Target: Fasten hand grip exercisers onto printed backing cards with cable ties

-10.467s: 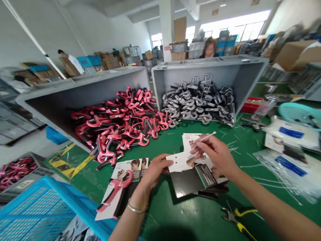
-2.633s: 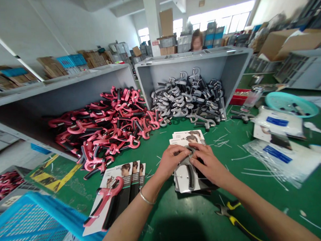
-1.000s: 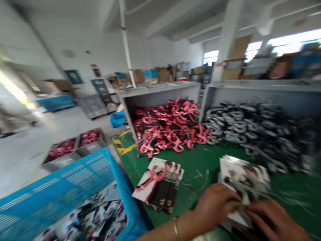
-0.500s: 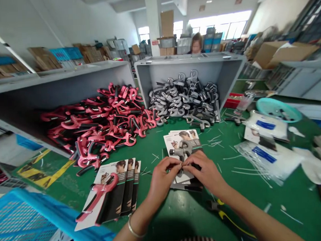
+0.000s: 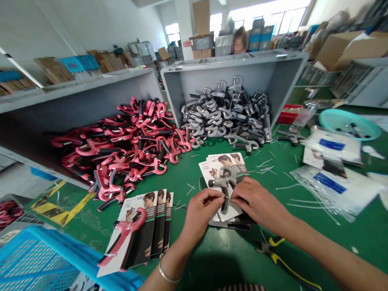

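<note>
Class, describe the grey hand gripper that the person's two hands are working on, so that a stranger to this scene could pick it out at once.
Start at the green table, in front of the grey bin heaped with grey grippers. Between the left hand and right hand lies a stack of printed cards. The grey hand gripper lies alone on the top card, unlike the loose heap or the pink carded gripper.

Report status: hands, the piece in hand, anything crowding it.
Left hand and right hand both pinched at the grey hand gripper lying on its backing card. Yellow-handled pliers beside the right forearm, not touching.
</note>
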Demonstrator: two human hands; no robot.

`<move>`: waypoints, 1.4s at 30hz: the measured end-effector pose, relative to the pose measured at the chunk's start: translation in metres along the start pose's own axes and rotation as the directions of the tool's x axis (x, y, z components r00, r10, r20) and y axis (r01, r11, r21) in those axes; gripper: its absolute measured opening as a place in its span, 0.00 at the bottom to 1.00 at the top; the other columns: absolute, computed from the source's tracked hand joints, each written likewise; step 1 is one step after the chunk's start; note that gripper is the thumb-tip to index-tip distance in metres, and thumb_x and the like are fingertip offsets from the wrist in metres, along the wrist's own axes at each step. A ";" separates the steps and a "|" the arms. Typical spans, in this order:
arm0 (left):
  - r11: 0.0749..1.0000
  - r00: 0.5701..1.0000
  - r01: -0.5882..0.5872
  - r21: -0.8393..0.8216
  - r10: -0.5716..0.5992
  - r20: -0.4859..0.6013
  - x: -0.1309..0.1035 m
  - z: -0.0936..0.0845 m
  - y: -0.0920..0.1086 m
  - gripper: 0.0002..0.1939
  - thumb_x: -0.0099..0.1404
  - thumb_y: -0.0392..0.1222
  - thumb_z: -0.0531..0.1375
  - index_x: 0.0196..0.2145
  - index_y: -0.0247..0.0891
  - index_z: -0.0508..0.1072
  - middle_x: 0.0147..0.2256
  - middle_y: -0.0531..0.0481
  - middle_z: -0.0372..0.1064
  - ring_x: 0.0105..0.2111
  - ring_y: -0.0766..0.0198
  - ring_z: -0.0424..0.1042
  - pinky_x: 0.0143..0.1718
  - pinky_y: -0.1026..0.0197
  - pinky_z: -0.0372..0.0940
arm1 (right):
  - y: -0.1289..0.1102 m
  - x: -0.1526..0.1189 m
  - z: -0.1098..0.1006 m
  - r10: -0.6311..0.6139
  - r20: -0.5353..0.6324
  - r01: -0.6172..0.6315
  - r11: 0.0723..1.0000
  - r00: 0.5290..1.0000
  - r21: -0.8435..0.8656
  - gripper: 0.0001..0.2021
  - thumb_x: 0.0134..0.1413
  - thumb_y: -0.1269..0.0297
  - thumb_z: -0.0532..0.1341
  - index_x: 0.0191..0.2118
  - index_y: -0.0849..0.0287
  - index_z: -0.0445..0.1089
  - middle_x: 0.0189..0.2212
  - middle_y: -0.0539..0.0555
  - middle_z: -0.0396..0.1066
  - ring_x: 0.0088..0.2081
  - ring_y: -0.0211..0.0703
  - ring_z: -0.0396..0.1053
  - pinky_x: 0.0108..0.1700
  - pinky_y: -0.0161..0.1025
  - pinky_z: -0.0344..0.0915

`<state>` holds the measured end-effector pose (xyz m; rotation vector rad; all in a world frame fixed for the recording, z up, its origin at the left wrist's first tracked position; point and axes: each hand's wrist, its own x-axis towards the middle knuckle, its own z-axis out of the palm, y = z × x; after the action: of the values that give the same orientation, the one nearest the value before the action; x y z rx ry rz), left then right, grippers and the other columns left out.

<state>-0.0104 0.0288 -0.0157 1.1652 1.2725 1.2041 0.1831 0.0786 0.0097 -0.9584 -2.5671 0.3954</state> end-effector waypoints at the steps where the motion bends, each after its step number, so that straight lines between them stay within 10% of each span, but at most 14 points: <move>1: 1.000 1.000 -0.004 0.020 0.004 0.007 0.000 0.000 0.000 0.08 0.60 0.42 0.65 0.35 0.34 0.79 0.33 0.49 0.75 0.33 0.64 0.70 0.36 0.64 0.63 | 0.000 0.000 0.000 -0.003 0.005 0.003 1.000 1.000 -0.011 0.07 0.64 0.66 0.60 0.32 0.58 0.67 0.31 0.54 0.70 0.38 0.48 0.62 0.42 0.43 0.59; 10: 0.970 0.986 -0.162 0.181 0.154 0.061 0.001 0.000 0.003 0.04 0.61 0.39 0.64 0.34 0.37 0.80 0.34 0.48 0.75 0.36 0.62 0.71 0.39 0.62 0.64 | -0.005 0.005 -0.005 -0.092 -0.009 0.092 0.995 0.996 -0.036 0.09 0.64 0.68 0.59 0.31 0.58 0.68 0.29 0.54 0.70 0.37 0.47 0.62 0.41 0.43 0.60; 17: 0.998 0.999 -0.025 0.050 0.022 0.048 0.003 -0.003 0.003 0.07 0.60 0.42 0.65 0.34 0.35 0.79 0.32 0.49 0.75 0.32 0.63 0.70 0.35 0.64 0.64 | -0.004 0.002 -0.009 -0.070 -0.001 0.070 0.996 0.998 -0.048 0.09 0.65 0.70 0.57 0.32 0.58 0.69 0.30 0.55 0.69 0.37 0.48 0.63 0.40 0.43 0.61; 27: 0.921 0.966 -0.231 0.312 0.179 0.187 0.001 -0.007 0.013 0.07 0.68 0.40 0.59 0.35 0.38 0.77 0.32 0.50 0.73 0.34 0.62 0.72 0.39 0.63 0.64 | -0.003 0.004 -0.004 -0.058 -0.031 0.060 0.996 0.998 0.070 0.06 0.63 0.66 0.61 0.33 0.57 0.68 0.31 0.53 0.70 0.38 0.47 0.65 0.42 0.43 0.63; 35: 0.299 0.804 -0.574 0.762 0.383 0.456 0.000 -0.005 0.042 0.13 0.72 0.36 0.50 0.34 0.35 0.72 0.33 0.45 0.70 0.36 0.56 0.66 0.43 0.52 0.62 | -0.007 0.007 -0.008 0.003 -0.050 0.005 0.987 0.999 0.163 0.05 0.64 0.62 0.60 0.38 0.56 0.71 0.35 0.54 0.73 0.41 0.49 0.67 0.44 0.45 0.64; 42: 0.597 0.852 -0.503 0.625 0.462 0.246 -0.011 -0.006 0.029 0.07 0.72 0.37 0.54 0.37 0.38 0.70 0.36 0.48 0.71 0.41 0.59 0.69 0.46 0.54 0.64 | -0.004 0.005 -0.003 -0.004 -0.093 0.022 0.980 0.996 0.195 0.03 0.63 0.65 0.61 0.37 0.56 0.71 0.36 0.54 0.72 0.43 0.48 0.64 0.46 0.45 0.62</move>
<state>-0.0159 0.0184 0.0142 2.1925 1.4441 1.0777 0.1787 0.0789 0.0148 -0.8680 -2.3977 0.5752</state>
